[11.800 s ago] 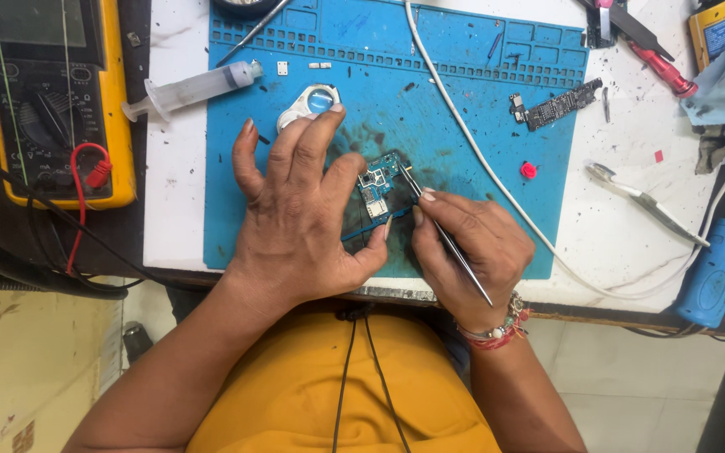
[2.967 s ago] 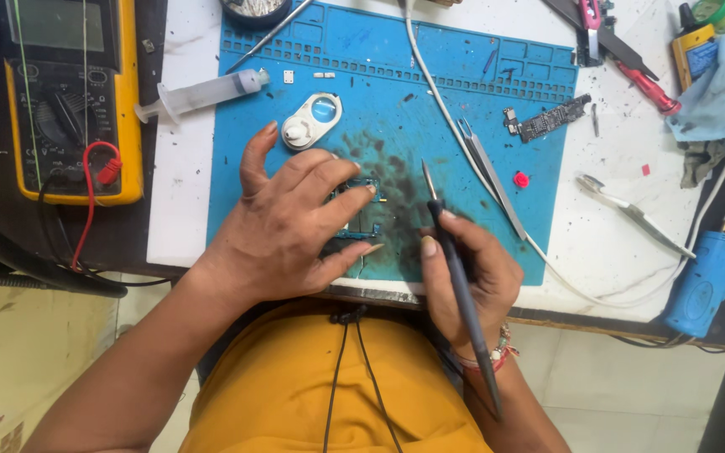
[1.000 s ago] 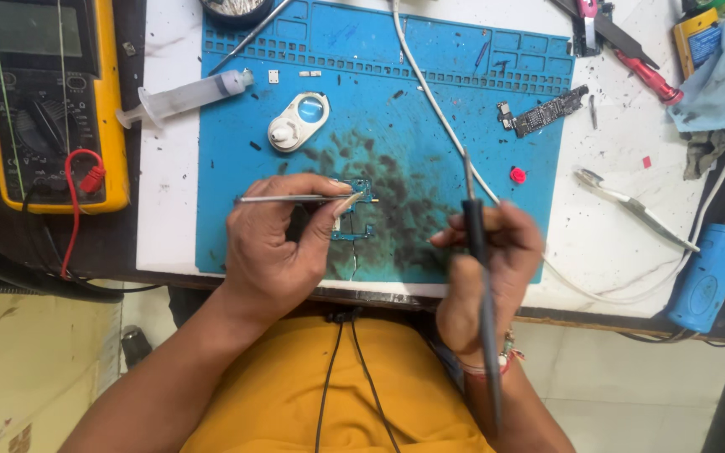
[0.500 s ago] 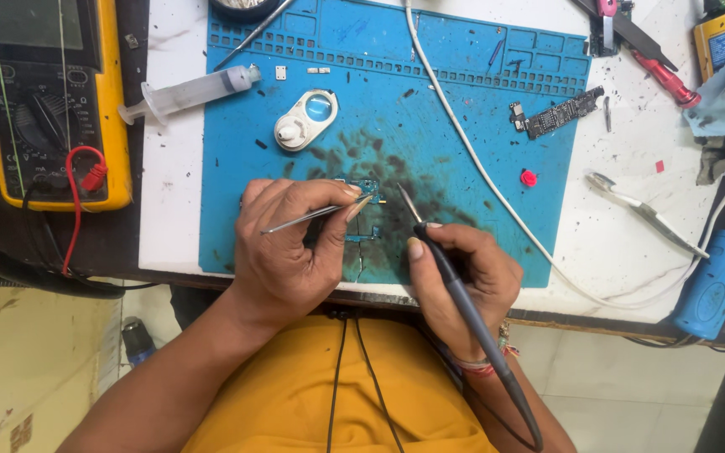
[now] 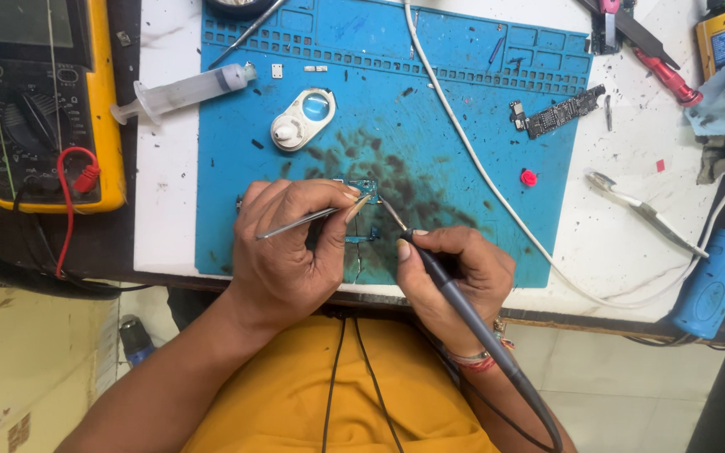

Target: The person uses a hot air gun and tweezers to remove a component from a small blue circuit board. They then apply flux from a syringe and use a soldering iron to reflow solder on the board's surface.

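My left hand (image 5: pixel 291 247) holds thin metal tweezers (image 5: pixel 308 220), their tips resting by a small blue circuit board (image 5: pixel 365 186) on the stained blue work mat (image 5: pixel 463 101). My right hand (image 5: pixel 455 273) grips a dark soldering iron (image 5: pixel 430 264) like a pen. Its metal tip (image 5: pixel 392 212) points up-left and touches the board's right side. The iron's cable runs down past my wrist. Most of the board is hidden under my left fingers.
A yellow multimeter (image 5: pixel 39 101) sits at the left, and a syringe (image 5: pixel 182 88) lies on the mat's upper left. A white oval part (image 5: pixel 302 120), another small board (image 5: pixel 557 111), a red dot (image 5: pixel 529 177), a white cable (image 5: pixel 480 168), loose tweezers (image 5: pixel 644 210) and a blue tool (image 5: pixel 715 281) lie to the right.
My right hand swapped tweezers for the soldering iron and brought its tip down to the board. My left hand picked up tweezers and now angles them at the board.
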